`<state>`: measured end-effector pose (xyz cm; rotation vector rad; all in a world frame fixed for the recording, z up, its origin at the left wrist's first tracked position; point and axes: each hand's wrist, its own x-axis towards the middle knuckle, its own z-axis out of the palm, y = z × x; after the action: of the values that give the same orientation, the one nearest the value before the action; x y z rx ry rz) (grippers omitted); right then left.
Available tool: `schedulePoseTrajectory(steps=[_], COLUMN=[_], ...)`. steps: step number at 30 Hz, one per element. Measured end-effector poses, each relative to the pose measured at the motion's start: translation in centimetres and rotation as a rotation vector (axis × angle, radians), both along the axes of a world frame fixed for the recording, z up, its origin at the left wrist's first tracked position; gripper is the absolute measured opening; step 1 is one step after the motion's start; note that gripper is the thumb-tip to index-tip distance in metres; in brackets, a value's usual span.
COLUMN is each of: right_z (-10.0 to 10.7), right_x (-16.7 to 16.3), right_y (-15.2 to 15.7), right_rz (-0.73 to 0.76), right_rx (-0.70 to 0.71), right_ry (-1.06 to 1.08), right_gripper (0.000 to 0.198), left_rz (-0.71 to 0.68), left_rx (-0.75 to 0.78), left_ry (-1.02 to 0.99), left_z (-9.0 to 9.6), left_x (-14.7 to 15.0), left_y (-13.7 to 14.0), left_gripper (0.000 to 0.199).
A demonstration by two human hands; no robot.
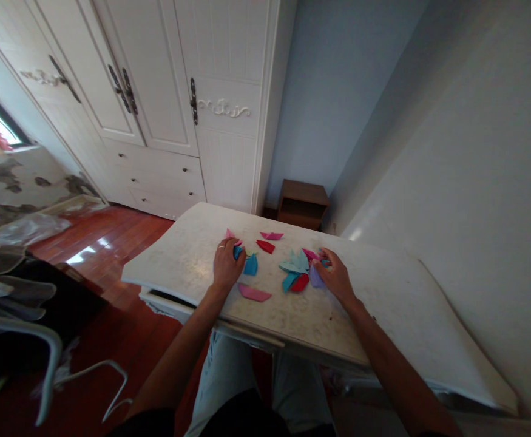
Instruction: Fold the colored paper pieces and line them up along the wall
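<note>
My left hand is on the table's left part, its fingers curled round a small blue folded paper piece. Beside it lie another blue folded paper and a pink one, partly behind the fingers. Nearer the front edge rests a long pink folded strip. At the right of a loose pile, my right hand has thumb and fingers closed about a teal paper piece. The pile holds pale green, red, magenta and purple papers, overlapping. The fingers hide part of them.
Further back on the white table lie a red folded paper and a pink one. Behind stands a white wardrobe, with a brown cabinet beside it. A white metal frame is at lower left.
</note>
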<state>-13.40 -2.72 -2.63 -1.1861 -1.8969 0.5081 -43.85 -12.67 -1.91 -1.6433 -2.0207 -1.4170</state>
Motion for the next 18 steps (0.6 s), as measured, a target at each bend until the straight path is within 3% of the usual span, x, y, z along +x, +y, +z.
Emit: schedulePoseTrajectory(steps=[9, 14, 18], right_z=[-0.8, -0.6, -0.6], right_x=[3.2, 3.2, 2.9], right_y=[-3.1, -3.9, -3.9], right_rz=[0.197, 0.234, 0.300], right_rx=[0.042, 0.046, 0.012], right_ry=[-0.183, -0.134, -0.152], right_gripper=[0.036, 0.037, 0.043], left_rz=[-0.082, -0.196, -0.210], left_rx=[0.068, 0.062, 0.040], left_ry=[-0.067, -0.063, -0.006], left_z=[0.3, 0.1, 0.5], left_x=[-0.1, -0.1, 0.4], left_y=[-0.3, -0.4, -1.0], left_gripper=[0.026, 0.034, 0.031])
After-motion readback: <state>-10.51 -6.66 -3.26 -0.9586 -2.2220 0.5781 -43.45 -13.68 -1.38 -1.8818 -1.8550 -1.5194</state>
